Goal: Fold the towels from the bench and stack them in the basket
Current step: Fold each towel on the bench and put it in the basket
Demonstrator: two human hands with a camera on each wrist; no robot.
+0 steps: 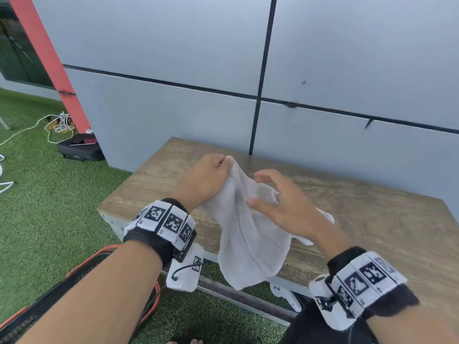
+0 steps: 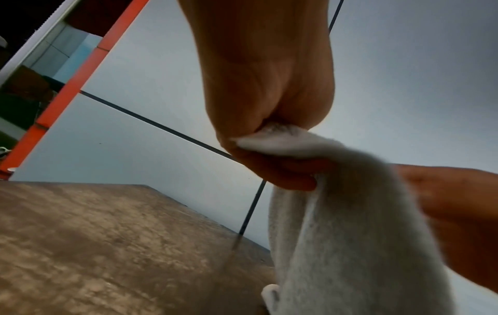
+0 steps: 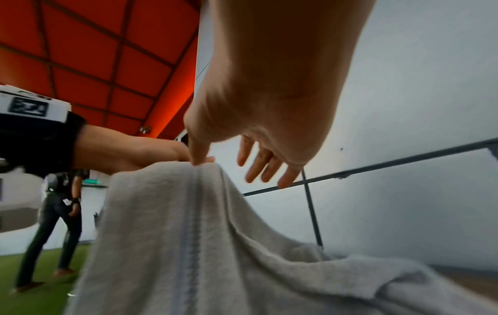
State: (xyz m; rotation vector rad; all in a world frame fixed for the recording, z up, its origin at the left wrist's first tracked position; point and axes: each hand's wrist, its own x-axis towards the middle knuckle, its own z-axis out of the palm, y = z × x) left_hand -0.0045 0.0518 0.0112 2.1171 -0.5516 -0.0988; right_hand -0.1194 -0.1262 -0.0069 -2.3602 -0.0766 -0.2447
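A pale grey towel [image 1: 250,234] hangs over the front edge of the wooden bench [image 1: 372,219]. My left hand [image 1: 221,165] grips its top corner in a fist, lifted above the bench; the left wrist view shows the cloth [image 2: 350,234] bunched between thumb and curled fingers [image 2: 280,172]. My right hand [image 1: 267,192] hovers just right of that corner with spread, straight fingers. In the right wrist view its thumb [image 3: 198,153] touches the towel's top fold [image 3: 188,234] while the other fingers [image 3: 266,168] stay clear. The towel's far end trails on the bench behind my right wrist.
A grey panelled wall [image 1: 347,58] backs the bench. An orange-rimmed black container [image 1: 99,259] sits on the green turf below my left arm. A black bag [image 1: 79,148] and white cords [image 1: 59,122] lie at far left. A person [image 3: 53,223] stands on the turf.
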